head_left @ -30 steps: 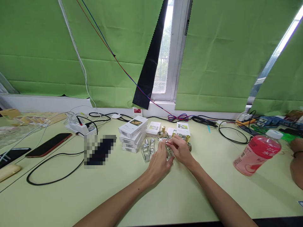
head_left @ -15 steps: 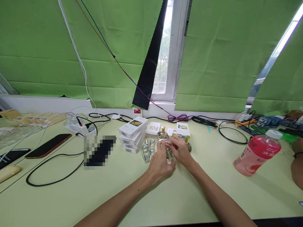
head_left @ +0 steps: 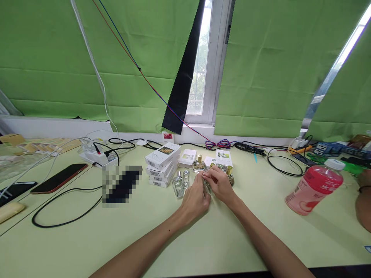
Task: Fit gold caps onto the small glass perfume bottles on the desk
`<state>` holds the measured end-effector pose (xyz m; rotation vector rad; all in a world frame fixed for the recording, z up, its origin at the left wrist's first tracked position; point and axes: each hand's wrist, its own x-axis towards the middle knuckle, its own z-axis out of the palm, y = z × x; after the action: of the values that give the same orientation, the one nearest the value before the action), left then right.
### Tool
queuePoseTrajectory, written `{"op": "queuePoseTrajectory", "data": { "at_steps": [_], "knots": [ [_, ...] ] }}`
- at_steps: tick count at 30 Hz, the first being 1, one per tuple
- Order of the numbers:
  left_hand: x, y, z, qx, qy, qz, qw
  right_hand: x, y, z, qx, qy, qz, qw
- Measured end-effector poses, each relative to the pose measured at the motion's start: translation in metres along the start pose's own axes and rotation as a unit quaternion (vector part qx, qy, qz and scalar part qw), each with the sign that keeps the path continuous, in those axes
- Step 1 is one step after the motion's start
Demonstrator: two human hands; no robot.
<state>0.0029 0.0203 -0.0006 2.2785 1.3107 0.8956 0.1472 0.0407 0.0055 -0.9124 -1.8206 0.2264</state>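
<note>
Over the middle of the table, my left hand is closed around a clear glass perfume bottle, most of it hidden by my fingers. At the bottle's top, my right hand pinches with thumb and fingertips; what exactly lies in the pinch is covered. To the left stand clear glass bottles, one larger bottle and one slim bottle. Just behind my fingers is a round bottle with a gold cap. More gold-topped bottles show partly beside my right hand.
A stack of white boxes rises at the left, with more small white boxes behind the bottles. A pink drink bottle stands at the right. Phones, a power strip and cables lie left. Another person's arm is at the right edge.
My left thumb has drawn in closer, and the fingers of both hands have shifted slightly at the bottle's top. Less of the bottle shows now. The surrounding things stay in place.
</note>
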Motion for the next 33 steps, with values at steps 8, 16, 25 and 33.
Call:
{"op": "queuePoseTrajectory", "data": {
  "at_steps": [8, 16, 25, 33],
  "knots": [
    [-0.002, 0.001, 0.004, 0.035, 0.019, -0.011, 0.999, -0.001, 0.001, 0.001, -0.009, -0.002, 0.004, 1.0],
    [-0.003, 0.003, 0.003, 0.075, 0.026, -0.027, 0.996, 0.0, 0.0, 0.0, -0.016, -0.003, 0.007, 1.0],
    [-0.004, 0.011, 0.0, 0.146, 0.022, -0.041, 0.988, 0.0, 0.0, 0.0, -0.014, -0.004, 0.003, 1.0],
    [-0.003, 0.01, -0.002, 0.167, 0.029, -0.048, 0.984, 0.0, -0.002, 0.0, -0.014, -0.005, 0.007, 1.0]
  ]
}}
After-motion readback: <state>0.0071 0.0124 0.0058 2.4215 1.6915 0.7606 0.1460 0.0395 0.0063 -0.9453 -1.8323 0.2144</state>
